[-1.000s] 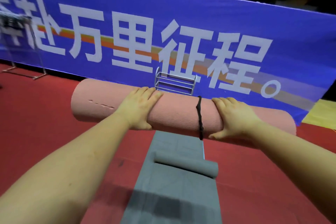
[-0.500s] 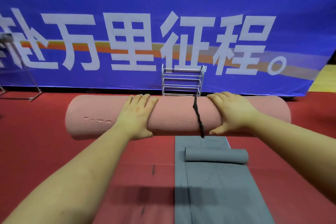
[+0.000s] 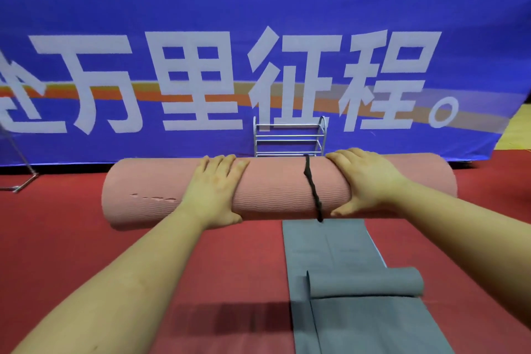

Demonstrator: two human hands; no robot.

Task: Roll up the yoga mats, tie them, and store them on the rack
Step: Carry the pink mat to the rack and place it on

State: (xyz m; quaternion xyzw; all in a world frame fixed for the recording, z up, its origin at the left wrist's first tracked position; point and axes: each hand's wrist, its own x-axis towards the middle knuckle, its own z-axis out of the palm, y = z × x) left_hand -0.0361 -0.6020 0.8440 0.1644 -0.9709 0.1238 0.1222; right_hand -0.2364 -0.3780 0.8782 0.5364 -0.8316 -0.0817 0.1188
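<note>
I held the rolled pink mat [image 3: 273, 190] level in front of me, left hand [image 3: 214, 187] and right hand [image 3: 366, 181] both wrapped over it, spaced apart for balance. The black tie [image 3: 311, 187] kept it rolled, and the rack [image 3: 290, 136] stood straight ahead, beyond the half-rolled grey mat [image 3: 359, 296] on the floor [image 3: 71, 224].

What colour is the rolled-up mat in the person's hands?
Pink, with a fine wavy ribbed texture; the rolled mat shows clearly in the head view.

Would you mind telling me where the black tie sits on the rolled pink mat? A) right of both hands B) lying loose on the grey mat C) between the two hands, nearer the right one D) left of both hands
C: the black tie wraps the pink mat just inside the right hand, well clear of the left hand.
</note>
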